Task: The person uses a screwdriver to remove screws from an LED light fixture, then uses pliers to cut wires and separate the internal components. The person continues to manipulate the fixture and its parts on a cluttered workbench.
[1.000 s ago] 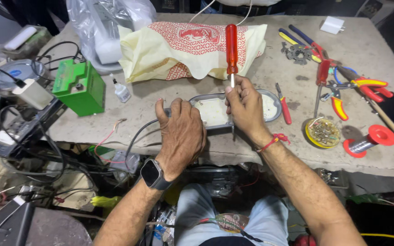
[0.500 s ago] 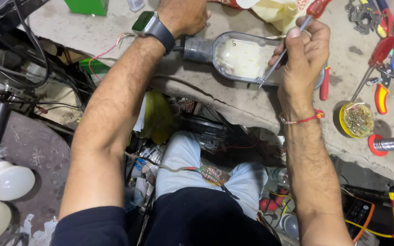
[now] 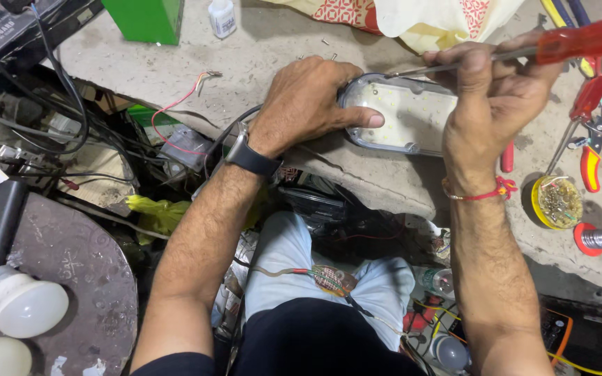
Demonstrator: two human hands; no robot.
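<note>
A green box (image 3: 149, 17) and a small white bottle (image 3: 222, 17) stand at the bench's far edge. Red-handled pliers (image 3: 589, 132) lie beside a yellow tin (image 3: 557, 202) on the right. A white bulb (image 3: 28, 303) rests low on the left, near tangled black cables (image 3: 50, 104).

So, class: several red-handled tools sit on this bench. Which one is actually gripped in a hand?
The red-handled screwdriver, gripped by the right hand, its shaft reaching toward the LED lamp panel. The red-handled pliers lie untouched on the bench.
</note>
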